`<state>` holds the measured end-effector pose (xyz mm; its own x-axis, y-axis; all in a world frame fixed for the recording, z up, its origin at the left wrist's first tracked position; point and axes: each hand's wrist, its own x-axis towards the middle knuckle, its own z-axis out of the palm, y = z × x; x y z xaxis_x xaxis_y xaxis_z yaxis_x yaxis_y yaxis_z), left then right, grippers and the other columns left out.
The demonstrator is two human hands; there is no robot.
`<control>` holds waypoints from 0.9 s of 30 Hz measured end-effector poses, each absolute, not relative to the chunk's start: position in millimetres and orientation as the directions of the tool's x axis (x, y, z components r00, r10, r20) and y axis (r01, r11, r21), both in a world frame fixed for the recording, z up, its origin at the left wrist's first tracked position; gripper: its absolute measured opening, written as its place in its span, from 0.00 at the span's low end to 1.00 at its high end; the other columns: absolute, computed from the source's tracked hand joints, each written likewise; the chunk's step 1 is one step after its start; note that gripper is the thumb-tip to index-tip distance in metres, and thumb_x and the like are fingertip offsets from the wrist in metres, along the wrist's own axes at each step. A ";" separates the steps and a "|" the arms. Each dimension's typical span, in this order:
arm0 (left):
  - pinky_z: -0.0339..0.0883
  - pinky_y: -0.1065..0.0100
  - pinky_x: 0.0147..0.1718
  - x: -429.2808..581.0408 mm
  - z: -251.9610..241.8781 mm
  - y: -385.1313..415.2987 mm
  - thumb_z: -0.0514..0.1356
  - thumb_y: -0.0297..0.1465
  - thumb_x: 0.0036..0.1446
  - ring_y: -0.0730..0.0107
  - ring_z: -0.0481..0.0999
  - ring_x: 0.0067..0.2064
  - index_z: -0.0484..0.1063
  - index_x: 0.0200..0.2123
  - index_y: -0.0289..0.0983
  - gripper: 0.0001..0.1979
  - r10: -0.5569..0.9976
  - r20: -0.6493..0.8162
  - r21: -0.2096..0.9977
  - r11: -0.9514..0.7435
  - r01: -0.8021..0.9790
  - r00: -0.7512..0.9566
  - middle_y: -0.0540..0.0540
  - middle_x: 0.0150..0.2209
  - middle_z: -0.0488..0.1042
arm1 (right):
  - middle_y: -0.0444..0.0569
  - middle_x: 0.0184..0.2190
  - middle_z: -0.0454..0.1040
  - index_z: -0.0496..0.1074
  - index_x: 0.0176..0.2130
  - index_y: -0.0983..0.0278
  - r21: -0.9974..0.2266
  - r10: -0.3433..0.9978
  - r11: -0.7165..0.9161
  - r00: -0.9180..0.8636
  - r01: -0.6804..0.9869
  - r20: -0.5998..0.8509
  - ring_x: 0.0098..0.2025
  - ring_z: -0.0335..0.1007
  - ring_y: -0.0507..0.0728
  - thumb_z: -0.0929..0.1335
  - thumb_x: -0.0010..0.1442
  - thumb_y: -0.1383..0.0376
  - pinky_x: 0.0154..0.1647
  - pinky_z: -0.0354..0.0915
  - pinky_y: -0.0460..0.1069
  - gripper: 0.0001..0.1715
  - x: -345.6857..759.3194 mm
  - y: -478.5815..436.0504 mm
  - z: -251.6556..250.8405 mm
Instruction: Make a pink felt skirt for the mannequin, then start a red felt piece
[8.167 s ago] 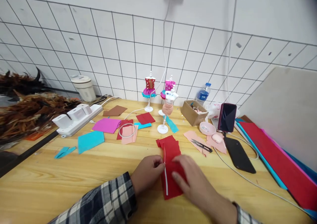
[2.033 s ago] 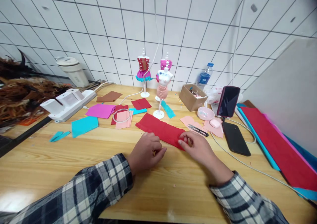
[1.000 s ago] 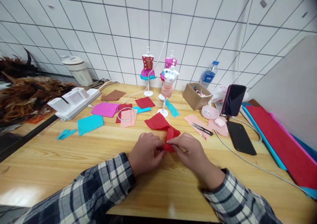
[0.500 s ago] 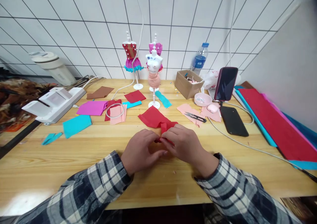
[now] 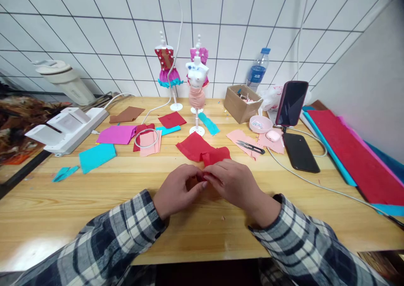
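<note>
A strip of red crepe paper (image 5: 217, 154) runs down into my fingers, its lower end pinched between both hands. My left hand (image 5: 180, 189) is closed, thumb and fingertips together at the red end. From the other side my right hand (image 5: 235, 183) pinches the same red paper with thumb and forefinger; its fingers cover part of it. Just beyond lies a larger red crepe paper piece (image 5: 192, 145), touching or overlapping the strip. Behind that stands a small white mannequin (image 5: 197, 73) with pink paper wrapped around its lower body.
Thread snips (image 5: 251, 147) lie on pink paper at right, near a pink dish (image 5: 260, 124), a cardboard box (image 5: 242, 105) and a phone (image 5: 301, 152). A cable (image 5: 315, 185) crosses the right side. Blue paper (image 5: 97, 157), magenta paper (image 5: 116, 134) and a power strip (image 5: 67, 130) sit at left.
My left thumb has drawn in toward the fingertips at the red paper. More of the red strip shows above my right hand. The view has shifted slightly.
</note>
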<state>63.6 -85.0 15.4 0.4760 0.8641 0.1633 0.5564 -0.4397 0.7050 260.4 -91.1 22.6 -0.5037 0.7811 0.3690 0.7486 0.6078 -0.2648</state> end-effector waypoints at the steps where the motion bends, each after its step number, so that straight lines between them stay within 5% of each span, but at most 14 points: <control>1: 0.66 0.64 0.37 63.7 15.2 -84.8 0.58 0.37 0.59 0.65 0.73 0.36 0.74 0.35 0.37 0.10 0.863 0.154 0.716 -0.433 0.548 0.481 0.46 0.33 0.76 | 0.46 0.32 0.78 0.74 0.40 0.60 -0.268 0.779 0.609 -0.500 0.746 0.378 0.33 0.67 0.55 0.63 0.66 0.61 0.31 0.55 0.50 0.11 260.4 -91.3 22.9; 7: 0.67 0.65 0.39 64.3 10.9 -82.7 0.57 0.33 0.59 0.65 0.75 0.37 0.75 0.36 0.36 0.09 0.883 0.137 0.792 -0.370 0.485 0.449 0.45 0.34 0.77 | 0.48 0.38 0.78 0.69 0.53 0.62 -0.380 0.793 0.598 -0.456 0.705 0.403 0.37 0.70 0.56 0.62 0.67 0.65 0.36 0.61 0.49 0.16 261.7 -90.7 24.7; 14: 0.68 0.66 0.41 63.0 16.3 -79.7 0.61 0.36 0.56 0.65 0.76 0.38 0.78 0.33 0.35 0.10 0.943 0.049 0.918 -0.173 0.358 0.329 0.44 0.35 0.80 | 0.46 0.32 0.77 0.74 0.38 0.61 -0.355 0.747 0.647 -0.466 0.674 0.475 0.37 0.67 0.56 0.67 0.63 0.64 0.38 0.61 0.50 0.05 265.5 -86.9 24.9; 27: 0.65 0.72 0.37 60.8 13.3 -75.7 0.66 0.33 0.50 0.71 0.74 0.35 0.80 0.30 0.37 0.06 0.911 -0.246 0.962 0.270 -0.030 0.330 0.49 0.31 0.80 | 0.45 0.38 0.78 0.75 0.39 0.62 -0.034 0.545 0.771 -0.630 0.637 0.554 0.38 0.64 0.56 0.64 0.65 0.70 0.37 0.59 0.52 0.09 267.7 -88.2 29.3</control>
